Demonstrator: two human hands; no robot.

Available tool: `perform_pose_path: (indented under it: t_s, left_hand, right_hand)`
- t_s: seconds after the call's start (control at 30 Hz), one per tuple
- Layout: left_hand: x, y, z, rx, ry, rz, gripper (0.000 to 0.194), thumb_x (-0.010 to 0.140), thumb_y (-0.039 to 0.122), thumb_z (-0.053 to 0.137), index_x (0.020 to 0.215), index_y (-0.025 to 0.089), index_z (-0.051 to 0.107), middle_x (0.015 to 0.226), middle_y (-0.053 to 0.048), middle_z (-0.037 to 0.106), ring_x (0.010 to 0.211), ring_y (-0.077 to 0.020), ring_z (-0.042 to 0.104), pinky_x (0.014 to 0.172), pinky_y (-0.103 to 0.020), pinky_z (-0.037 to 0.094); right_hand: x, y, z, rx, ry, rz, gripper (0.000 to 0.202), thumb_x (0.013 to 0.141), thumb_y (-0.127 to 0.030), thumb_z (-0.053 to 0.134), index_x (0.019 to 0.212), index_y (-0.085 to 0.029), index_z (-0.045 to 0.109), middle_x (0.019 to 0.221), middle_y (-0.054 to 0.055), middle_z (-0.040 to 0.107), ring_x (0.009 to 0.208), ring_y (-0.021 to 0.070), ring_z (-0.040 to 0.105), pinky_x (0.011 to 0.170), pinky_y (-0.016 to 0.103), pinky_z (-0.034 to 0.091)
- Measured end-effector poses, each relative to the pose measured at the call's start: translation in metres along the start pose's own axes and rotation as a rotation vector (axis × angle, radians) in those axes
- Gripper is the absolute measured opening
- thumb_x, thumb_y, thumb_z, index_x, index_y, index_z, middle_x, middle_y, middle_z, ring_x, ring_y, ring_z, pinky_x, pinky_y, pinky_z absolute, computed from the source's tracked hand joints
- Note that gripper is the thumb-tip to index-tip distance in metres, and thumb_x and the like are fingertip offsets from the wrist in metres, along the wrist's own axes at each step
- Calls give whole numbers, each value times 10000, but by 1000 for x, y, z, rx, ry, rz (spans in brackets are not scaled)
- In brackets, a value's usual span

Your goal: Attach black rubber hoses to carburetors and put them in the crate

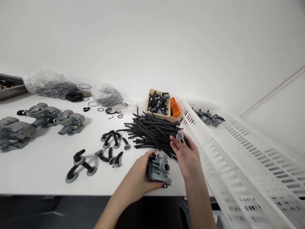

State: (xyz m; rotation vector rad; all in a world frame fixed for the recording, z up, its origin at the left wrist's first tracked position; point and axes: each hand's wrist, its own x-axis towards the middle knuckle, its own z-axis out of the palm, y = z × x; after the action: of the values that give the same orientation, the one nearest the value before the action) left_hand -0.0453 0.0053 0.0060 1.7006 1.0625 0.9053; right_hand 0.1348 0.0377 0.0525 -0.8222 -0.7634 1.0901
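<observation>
Near the table's front edge, my left hand [140, 178] is wrapped round a grey metal carburetor body [160, 169], with its round opening facing right. To the right of it, my right hand [188, 154] is raised with its fingers curled round a small part, a grey round cap [180, 137] with a black tube on it. The two held parts are apart. Just behind my hands lies a heap of black rubber tubes [152, 130]. Several caps with short black tubes [116, 163] lie on the table to the left of my left hand.
Carburetors [68, 121] stand at the left on the white table [47, 171]. Bags of small parts [107, 94] and black rings lie behind. A cream basket [148, 106] and an orange basket [175, 108] stand behind the tubes. White perforated crates [214, 152] occupy the right.
</observation>
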Motion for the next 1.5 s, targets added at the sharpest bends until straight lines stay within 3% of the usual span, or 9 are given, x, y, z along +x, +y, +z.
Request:
perform_pose_path:
  t_s: [0.13,0.33,0.43,0.57,0.73,0.93,1.13,1.3,1.5]
  left_hand:
    - [1,2,3,-5,2,31,790,655,197,786,1365,280,448,1348,-89,591,1207,-279,582,1011,-412,479]
    - [1,5,6,38,59,-1,853,672,244,782,1446,295,427,1379,-81,588,1211,-287,589,1022,-418,476]
    - [3,5,11,109,98,-9,895,654,283,808,1460,330,424,1326,-77,613,1192,-303,593,996,-432,488]
    - [7,9,22,249,177,7,888,662,373,821,1460,369,432,1226,-92,627,1145,-315,587,954,-444,491]
    - [11,16,35,383,261,-30,878,659,480,812,1452,363,455,1011,-72,644,1022,-313,587,893,-443,489]
    - [15,17,39,529,306,33,873,654,556,790,1442,351,476,880,-32,649,899,-288,593,859,-410,472]
    - [16,12,37,474,232,58,909,678,533,791,1482,349,406,1089,-51,678,998,-290,590,903,-432,463]
    - [13,10,32,318,114,74,925,721,394,786,1513,381,309,1398,-25,570,1251,-267,513,1019,-407,451]
    - [13,10,31,230,81,61,880,740,372,764,1500,393,322,1484,14,504,1342,-231,491,1086,-363,439]
  right_hand:
    - [-30,21,-18,-31,34,18,278,689,-349,853,935,-260,757,1066,33,743,850,178,723,863,379,572]
    - [-39,33,-29,-52,9,76,387,591,-468,889,875,-237,766,902,39,754,700,141,640,715,307,553]
    - [-41,36,-31,-31,-21,113,378,632,-536,844,845,-235,761,956,47,744,793,172,663,749,325,551]
    - [-45,37,-35,17,-6,139,322,662,-484,838,869,-249,764,983,33,746,860,180,671,781,311,539]
    - [-46,38,-41,67,25,156,288,707,-449,806,908,-248,758,928,28,759,889,182,682,836,318,531]
    - [-46,41,-42,-3,96,127,299,731,-450,771,923,-223,739,931,52,764,932,223,692,900,382,524]
    - [-46,40,-42,67,131,146,305,702,-446,804,908,-229,748,916,38,764,908,204,691,860,348,532]
    - [-47,39,-41,123,153,150,273,692,-406,825,894,-234,760,910,31,764,908,199,693,850,344,529]
    - [-47,40,-41,128,151,126,273,680,-417,839,875,-236,778,869,18,767,858,163,684,818,288,511]
